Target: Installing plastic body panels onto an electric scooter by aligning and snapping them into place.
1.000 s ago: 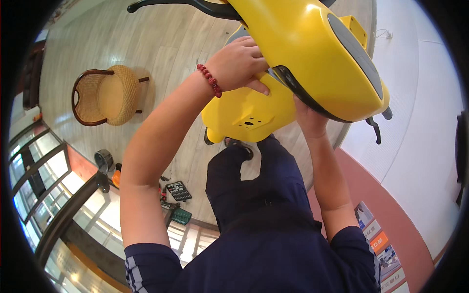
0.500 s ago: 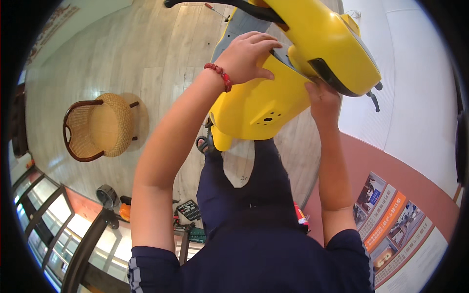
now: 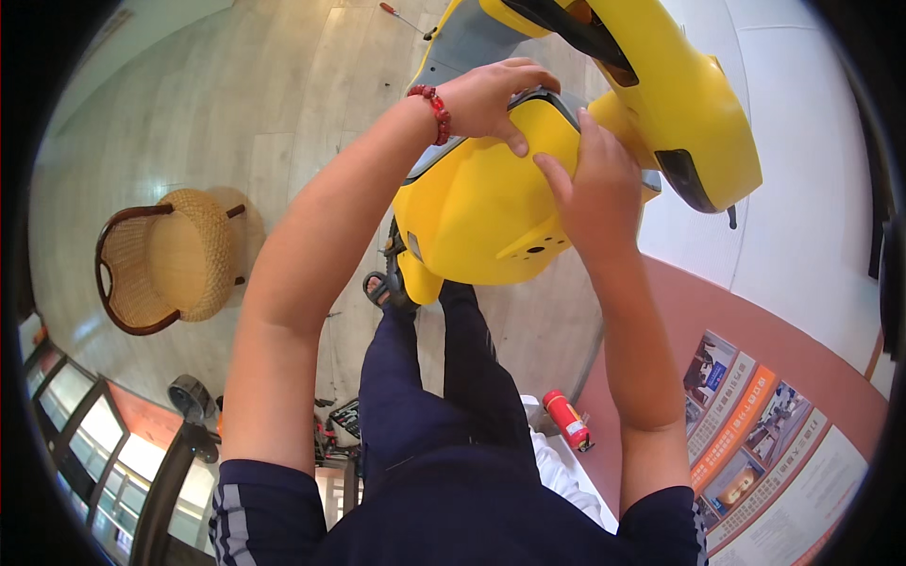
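Note:
A yellow scooter body panel (image 3: 472,208), curved and with several small dark holes low on its right, stands in front of me against a yellow scooter (image 3: 703,104). My left hand (image 3: 495,102) hooks its fingers over the panel's top edge, the thumb down on the yellow face. On the panel's upper right lies my right hand (image 3: 602,179), thumb and index finger spread apart; its other fingers are partly hidden. Behind the panel shows a grey footboard (image 3: 462,47). The scooter's yellow head section leans over to the right, just beyond my right hand.
A wicker chair (image 3: 175,259) stands on the wooden floor at left. A screwdriver (image 3: 401,19) lies at the far side. Near my legs are a toolkit (image 3: 346,415) and a red fire extinguisher (image 3: 566,422). A poster (image 3: 764,443) hangs on the wall at right.
My right hand has moved from the panel's right edge beneath the scooter's head up onto the panel's upper face. The panel has tilted, and its top edge now shows below my left hand.

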A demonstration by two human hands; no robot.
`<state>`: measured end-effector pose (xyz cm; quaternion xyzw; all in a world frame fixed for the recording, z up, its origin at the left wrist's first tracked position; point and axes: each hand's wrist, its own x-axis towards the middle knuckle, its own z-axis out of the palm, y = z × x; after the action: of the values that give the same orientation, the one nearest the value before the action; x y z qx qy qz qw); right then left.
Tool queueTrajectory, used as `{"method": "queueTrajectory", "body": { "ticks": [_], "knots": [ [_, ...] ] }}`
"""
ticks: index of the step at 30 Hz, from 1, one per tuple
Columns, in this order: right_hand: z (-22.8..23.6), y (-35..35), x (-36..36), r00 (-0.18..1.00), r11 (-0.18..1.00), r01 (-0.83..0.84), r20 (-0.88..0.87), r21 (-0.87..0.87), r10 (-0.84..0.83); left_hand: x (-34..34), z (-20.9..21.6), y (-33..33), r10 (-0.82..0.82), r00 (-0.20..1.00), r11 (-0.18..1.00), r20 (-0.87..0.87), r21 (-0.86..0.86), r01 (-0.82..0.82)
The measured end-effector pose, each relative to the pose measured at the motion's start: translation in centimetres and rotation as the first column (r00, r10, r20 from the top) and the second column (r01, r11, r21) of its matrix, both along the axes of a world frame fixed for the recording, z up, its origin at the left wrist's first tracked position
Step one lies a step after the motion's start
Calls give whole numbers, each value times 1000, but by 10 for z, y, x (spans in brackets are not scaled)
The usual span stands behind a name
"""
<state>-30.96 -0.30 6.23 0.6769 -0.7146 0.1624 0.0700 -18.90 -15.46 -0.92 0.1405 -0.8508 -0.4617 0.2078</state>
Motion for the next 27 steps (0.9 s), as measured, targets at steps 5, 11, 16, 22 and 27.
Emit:
{"method": "queueTrajectory", "body": {
  "ticks": [5, 11, 16, 22, 27],
  "knots": [
    [-16, -9, -11, 981, 999, 32, 189, 24, -36, -5, -9, -4, -43, 998, 998, -40, -39, 41],
    [-29, -11, -13, 1000, 990, -12, -3, -138, 12, 7, -41, 17, 5, 988, 944, -156, 328, 47],
    [-36, -19, -11, 988, 982, 13, -148, -189, -42, 55, -95, 42, -55, 998, 895, 42, 446, 31],
    [-42, -28, -11, 982, 953, 52, -157, -300, -103, 104, -136, 57, -69, 974, 879, 215, 475, -42],
    [-41, -26, -4, 977, 945, 131, -122, -299, -174, 186, -195, 87, 177, 868, 813, 463, 428, -394]
  ]
}}
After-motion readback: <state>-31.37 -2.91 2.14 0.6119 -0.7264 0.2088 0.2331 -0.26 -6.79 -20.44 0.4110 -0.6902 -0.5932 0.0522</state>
